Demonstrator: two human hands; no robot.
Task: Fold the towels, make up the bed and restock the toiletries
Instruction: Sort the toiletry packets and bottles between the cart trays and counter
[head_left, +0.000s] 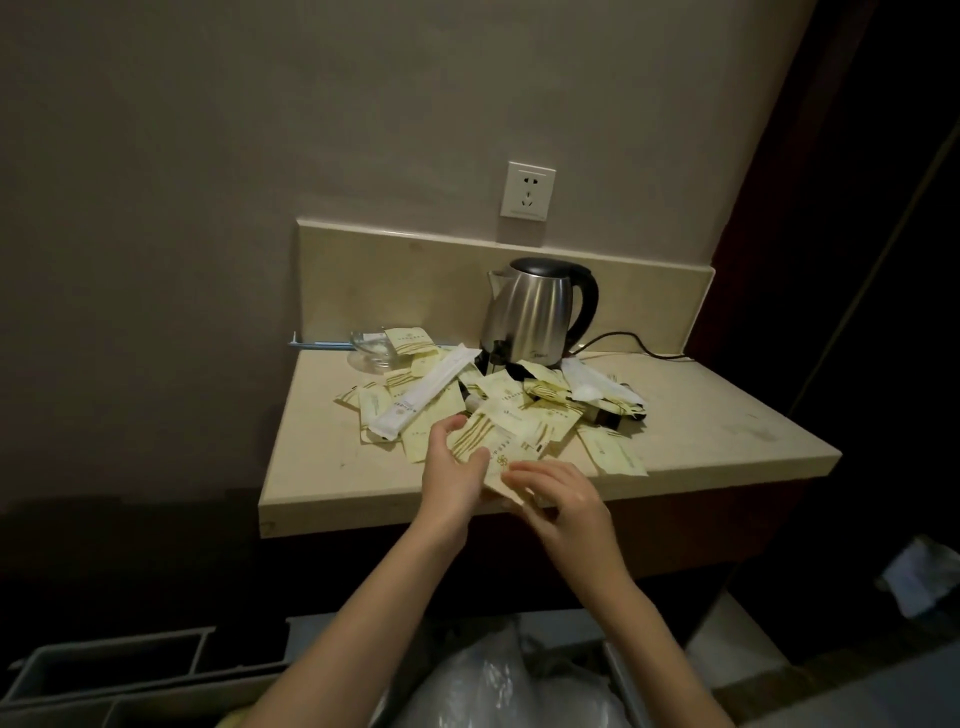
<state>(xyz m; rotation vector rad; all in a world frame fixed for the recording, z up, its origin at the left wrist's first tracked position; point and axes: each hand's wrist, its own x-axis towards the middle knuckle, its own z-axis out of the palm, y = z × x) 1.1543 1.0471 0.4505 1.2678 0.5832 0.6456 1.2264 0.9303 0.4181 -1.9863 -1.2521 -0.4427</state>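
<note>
Both hands are working the desk's front edge, left hand and right hand pinching one yellow toiletry packet, pile of packets sitting at 12 o'clock, glass dish holding something unclear.

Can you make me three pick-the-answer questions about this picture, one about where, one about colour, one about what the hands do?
1. Where is the kettle?
A. behind the packets
B. on the floor
C. in the glass dish

2. What colour is the kettle's handle?
A. red
B. black
C. white

3. What are the hands doing?
A. holding a packet
B. lifting the kettle
C. hanging empty

Answers:
1 A, it stands at the counter's back by the wall.
2 B, the handle is black.
3 A, left hand and right hand grip one packet together.
</note>
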